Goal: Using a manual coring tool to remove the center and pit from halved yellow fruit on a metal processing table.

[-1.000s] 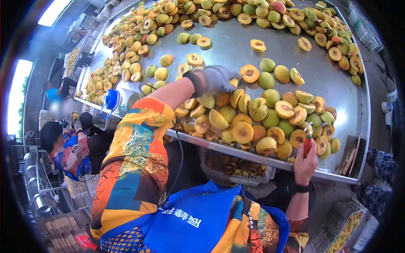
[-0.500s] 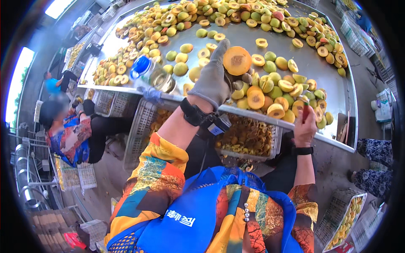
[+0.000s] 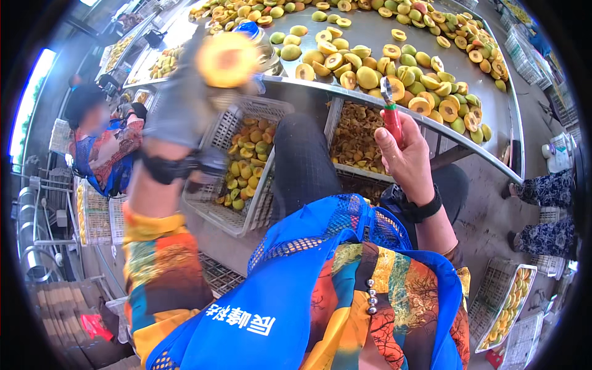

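My left hand [image 3: 179, 102], in a grey glove and smeared by motion, is at the left, beyond the table's near edge. It holds up a peach half [image 3: 227, 58] with the cut face showing; the fingers are partly lost in the blur. Bare, my right hand [image 3: 406, 151] is closed round the red handle of a pitting spoon [image 3: 391, 114], its metal head pointing up near the table edge. Just beyond that tool lies a pile of whole and halved peaches [image 3: 425, 86]. A grey crate [image 3: 262, 194] of peach halves stands below my left hand.
The metal table [image 3: 370, 36] carries more peaches along its far side. A clear bottle [image 3: 266, 55] with a blue cap stands near its edge. Under it, another crate [image 3: 333, 123] holds brownish scraps. A co-worker [image 3: 102, 145] sits at left; a fruit crate [image 3: 475, 320] is lower right.
My left hand has swung left and toward me, away from the table, with the peach half. My right hand has shifted left with the pitting spoon, now upright. The view has shifted.
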Tool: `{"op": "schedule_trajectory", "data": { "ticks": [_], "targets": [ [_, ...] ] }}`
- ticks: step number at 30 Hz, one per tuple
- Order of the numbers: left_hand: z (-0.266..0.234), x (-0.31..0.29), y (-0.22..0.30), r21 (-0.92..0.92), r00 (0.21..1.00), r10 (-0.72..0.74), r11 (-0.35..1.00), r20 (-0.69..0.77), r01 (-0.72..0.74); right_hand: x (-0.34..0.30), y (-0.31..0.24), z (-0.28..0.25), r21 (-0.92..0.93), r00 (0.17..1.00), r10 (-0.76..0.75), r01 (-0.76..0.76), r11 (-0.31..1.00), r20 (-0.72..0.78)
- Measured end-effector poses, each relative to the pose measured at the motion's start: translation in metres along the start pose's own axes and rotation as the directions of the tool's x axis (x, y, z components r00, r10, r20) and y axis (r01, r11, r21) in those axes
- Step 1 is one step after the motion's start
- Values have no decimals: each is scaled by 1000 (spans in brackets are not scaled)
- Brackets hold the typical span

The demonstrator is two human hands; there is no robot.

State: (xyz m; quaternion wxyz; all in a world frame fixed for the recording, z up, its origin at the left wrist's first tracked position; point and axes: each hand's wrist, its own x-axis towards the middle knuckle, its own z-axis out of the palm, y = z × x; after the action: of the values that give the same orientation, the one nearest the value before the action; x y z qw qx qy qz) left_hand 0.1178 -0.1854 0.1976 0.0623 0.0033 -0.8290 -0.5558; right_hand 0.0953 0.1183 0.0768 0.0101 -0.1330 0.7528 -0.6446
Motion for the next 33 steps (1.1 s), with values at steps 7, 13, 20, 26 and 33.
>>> {"op": "schedule_trajectory", "data": {
  "ticks": [7, 13, 20, 26, 33],
  "targets": [
    [-3, -29, -21, -126, 972, -138, 985, -190, 116, -14, 43, -12, -209, 1000, 6, -5, 978, 3],
    [181, 21, -102, -722, 893, -264, 526, 365, 450, -26, 59, -23, -414, 1000, 9, -12, 910, -8],
    [288, 41, -118, -719, 760, -438, 300, 479, 626, -36, 74, -47, -468, 986, 124, -160, 869, -108],
    [308, 41, -143, -823, 882, -270, 329, 388, 463, -33, 92, -32, -497, 979, 160, -203, 844, -128],
    [305, 35, -143, -725, 959, -186, 628, 213, 283, -31, 99, -11, -462, 965, 230, -263, 847, -126]
  ]
}}
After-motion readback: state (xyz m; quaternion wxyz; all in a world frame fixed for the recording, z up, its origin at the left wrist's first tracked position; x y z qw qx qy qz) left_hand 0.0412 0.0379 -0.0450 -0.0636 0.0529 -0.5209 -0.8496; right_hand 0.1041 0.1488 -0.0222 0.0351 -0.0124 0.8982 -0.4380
